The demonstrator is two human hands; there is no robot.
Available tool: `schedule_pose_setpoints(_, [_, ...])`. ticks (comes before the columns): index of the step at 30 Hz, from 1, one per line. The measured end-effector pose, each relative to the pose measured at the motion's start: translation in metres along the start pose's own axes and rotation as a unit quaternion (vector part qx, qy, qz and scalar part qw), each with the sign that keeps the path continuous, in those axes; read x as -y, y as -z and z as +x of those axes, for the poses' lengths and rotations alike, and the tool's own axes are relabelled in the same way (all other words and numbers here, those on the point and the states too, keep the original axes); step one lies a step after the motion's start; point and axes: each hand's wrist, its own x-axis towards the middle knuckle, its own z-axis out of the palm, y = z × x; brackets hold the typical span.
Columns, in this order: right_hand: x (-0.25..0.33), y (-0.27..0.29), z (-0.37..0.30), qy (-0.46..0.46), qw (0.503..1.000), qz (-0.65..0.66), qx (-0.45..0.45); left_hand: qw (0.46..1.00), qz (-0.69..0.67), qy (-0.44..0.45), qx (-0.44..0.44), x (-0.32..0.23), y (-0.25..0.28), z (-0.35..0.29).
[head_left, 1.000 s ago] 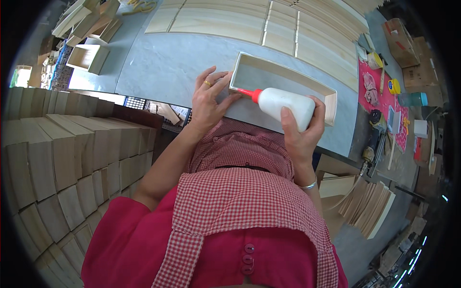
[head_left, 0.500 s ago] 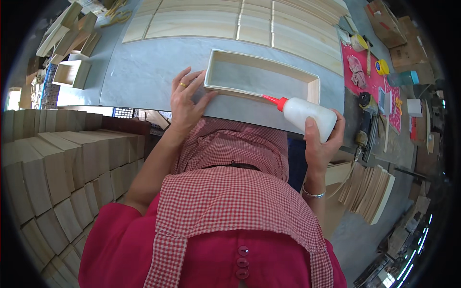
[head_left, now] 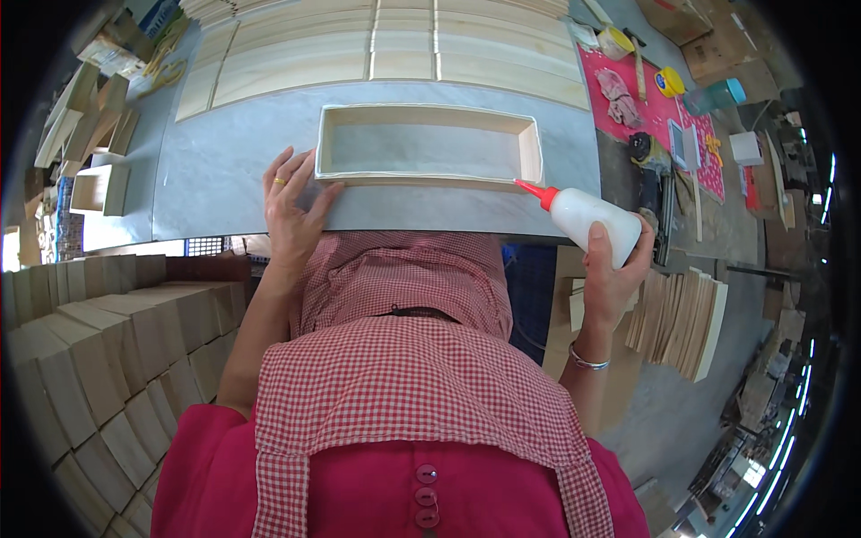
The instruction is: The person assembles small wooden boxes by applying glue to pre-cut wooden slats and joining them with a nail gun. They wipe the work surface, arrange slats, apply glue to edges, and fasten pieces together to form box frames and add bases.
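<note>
At frame (head_left: 429,143) R corner: glue bottle (head_left: 587,220), R hand (head_left: 612,269).

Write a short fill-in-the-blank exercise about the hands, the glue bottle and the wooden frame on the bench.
1. The right hand holds a white glue bottle with a ____ nozzle.
2. The left hand rests flat at the wooden frame's near-____ corner.
3. The nozzle tip is at the frame's near-____ corner.
4. The frame lies on a ____ bench top.

Missing words: red; left; right; grey
</note>
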Motion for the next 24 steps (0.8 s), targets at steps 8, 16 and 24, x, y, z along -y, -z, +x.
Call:
schedule_pose_setpoints(8, [-0.010,0.021,0.005,0.011,0.998,-0.038,-0.039,1.000,0.003,-0.005,0.004,0.002,-0.001,-0.002])
schedule_pose_setpoints(16, [-0.022,0.004,0.029,0.010,0.985,0.064,-0.159,1.000,0.016,-0.015,0.012,0.004,0.001,-0.002])
schedule_pose_setpoints(24, [-0.075,-0.046,0.190,0.132,0.977,0.011,-0.169,0.999,0.014,-0.004,0.039,0.002,0.000,0.003])
